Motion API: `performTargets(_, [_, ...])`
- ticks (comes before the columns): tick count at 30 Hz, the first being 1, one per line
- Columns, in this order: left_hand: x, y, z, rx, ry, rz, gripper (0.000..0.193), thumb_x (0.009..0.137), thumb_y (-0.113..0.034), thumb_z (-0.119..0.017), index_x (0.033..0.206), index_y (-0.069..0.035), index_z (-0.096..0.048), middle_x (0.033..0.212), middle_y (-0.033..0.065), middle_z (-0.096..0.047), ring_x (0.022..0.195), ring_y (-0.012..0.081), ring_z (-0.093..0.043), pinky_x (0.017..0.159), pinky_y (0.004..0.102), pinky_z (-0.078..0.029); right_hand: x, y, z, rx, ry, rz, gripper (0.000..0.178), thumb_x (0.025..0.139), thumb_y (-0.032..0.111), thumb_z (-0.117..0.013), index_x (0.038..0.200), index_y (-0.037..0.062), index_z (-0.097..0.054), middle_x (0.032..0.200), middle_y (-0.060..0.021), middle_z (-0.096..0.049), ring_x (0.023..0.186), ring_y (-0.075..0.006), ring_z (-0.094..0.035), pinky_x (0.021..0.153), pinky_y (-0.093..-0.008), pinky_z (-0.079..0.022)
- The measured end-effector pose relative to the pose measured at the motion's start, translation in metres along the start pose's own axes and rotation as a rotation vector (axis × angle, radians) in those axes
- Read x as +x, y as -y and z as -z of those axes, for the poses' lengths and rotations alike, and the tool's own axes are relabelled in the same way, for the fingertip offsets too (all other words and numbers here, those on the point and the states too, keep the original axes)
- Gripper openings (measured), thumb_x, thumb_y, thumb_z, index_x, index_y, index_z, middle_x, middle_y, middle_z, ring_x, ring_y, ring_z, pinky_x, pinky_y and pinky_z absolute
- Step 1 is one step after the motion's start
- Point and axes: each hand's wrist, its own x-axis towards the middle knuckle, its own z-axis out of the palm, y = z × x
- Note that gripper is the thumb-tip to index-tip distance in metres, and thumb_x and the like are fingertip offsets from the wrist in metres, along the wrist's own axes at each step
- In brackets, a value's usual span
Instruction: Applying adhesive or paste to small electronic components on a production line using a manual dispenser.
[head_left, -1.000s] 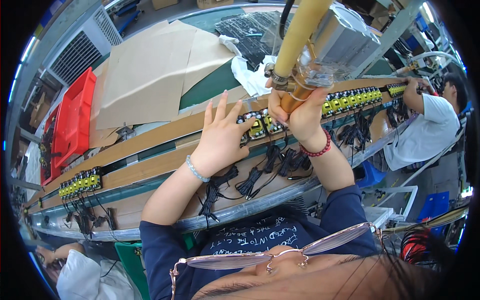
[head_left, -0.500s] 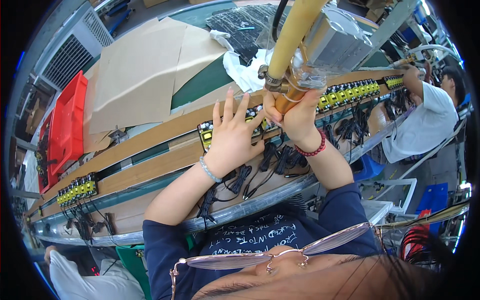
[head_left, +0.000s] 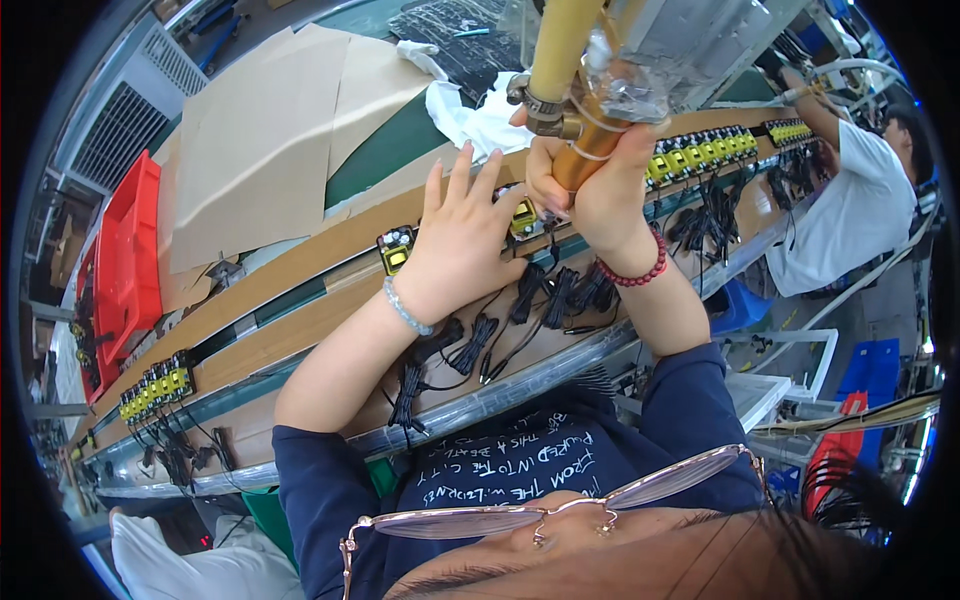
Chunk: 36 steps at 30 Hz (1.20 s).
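Observation:
My left hand [head_left: 455,240], with a pale bead bracelet at the wrist, lies with fingers spread across a row of small circuit boards. One board with a yellow component [head_left: 397,252] shows to its left. Another yellow-and-black board [head_left: 523,216] shows between the two hands. My right hand [head_left: 612,200], wearing a dark red bead bracelet, is wrapped round an orange cylindrical tool [head_left: 583,160] just above the row. A thick yellow hose [head_left: 564,55] with a metal clamp [head_left: 545,112] stands beside that tool. The tool's lower tip is hidden by my fingers.
More boards [head_left: 705,155] line the rail to the right, near a person in white [head_left: 850,210]. Another group [head_left: 158,385] sits at left. Bundled black cables [head_left: 480,340] hang along the near side. Cardboard [head_left: 265,150], white cloth [head_left: 465,115] and a red bin [head_left: 135,240] lie beyond.
The whole view has shifted slightly. My right hand and the orange tool appear a little higher in the picture; the left hand stays spread over the boards.

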Motion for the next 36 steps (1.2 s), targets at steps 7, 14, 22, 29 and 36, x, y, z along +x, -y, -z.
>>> performTargets(7, [0.018, -0.018, -0.031, 0.072, -0.020, 0.023, 0.055, 0.064, -0.035, -0.069, 0.113, -0.013, -0.062, 0.136, 0.0282, -0.035, 0.133, 0.0450, -0.017, 0.106, 0.0568, -0.012, -0.002, 0.001, 0.013, -0.223, -0.068, -0.037, 0.103, 0.071, 0.085, -0.010, 0.105, -0.0057, -0.044, 0.048, 0.0008, -0.036, 0.040, -0.0083, -0.033, 0.041, -0.0221, -0.030])
performTargets(14, [0.022, -0.012, -0.029, 0.031, 0.024, 0.029, 0.053, 0.062, -0.035, -0.070, 0.112, -0.016, -0.064, 0.136, 0.0285, -0.034, 0.134, 0.0443, -0.016, 0.107, 0.0566, -0.011, -0.004, -0.007, 0.017, -0.079, -0.099, -0.004, 0.081, 0.081, 0.075, -0.020, 0.091, 0.0004, -0.047, 0.053, -0.0013, -0.040, 0.042, -0.0079, -0.035, 0.040, -0.0224, -0.029])
performTargets(22, [0.043, -0.014, -0.021, 0.037, 0.085, -0.061, 0.048, 0.063, -0.036, -0.072, 0.099, -0.006, -0.067, 0.136, 0.0231, -0.038, 0.134, 0.0414, -0.018, 0.107, 0.0559, -0.013, 0.003, 0.013, 0.020, -0.257, -0.091, -0.120, 0.087, 0.067, 0.088, -0.003, 0.051, 0.0089, -0.035, 0.047, -0.0008, -0.035, 0.041, -0.0120, -0.034, 0.043, -0.0232, -0.028])
performTargets(29, [0.060, -0.038, -0.055, 0.074, -0.036, 0.019, 0.063, 0.065, -0.040, -0.066, 0.116, -0.003, -0.058, 0.133, 0.0250, -0.040, 0.131, 0.0456, -0.021, 0.106, 0.0574, -0.013, 0.000, 0.009, 0.050, -0.098, -0.140, 0.101, 0.071, 0.086, 0.069, -0.022, 0.088, 0.0034, -0.048, 0.050, -0.0022, -0.042, 0.041, -0.0067, -0.037, 0.038, -0.0214, -0.028])
performTargets(36, [0.058, -0.023, -0.045, 0.044, 0.169, 0.052, 0.064, 0.063, -0.039, -0.067, 0.122, -0.017, -0.055, 0.136, 0.0266, -0.036, 0.131, 0.0476, -0.020, 0.103, 0.0565, -0.018, -0.005, -0.006, 0.057, -0.054, -0.145, 0.088, 0.069, 0.087, 0.068, -0.025, 0.092, 0.0026, -0.048, 0.051, -0.0021, -0.042, 0.041, -0.0065, -0.037, 0.038, -0.0213, -0.028])
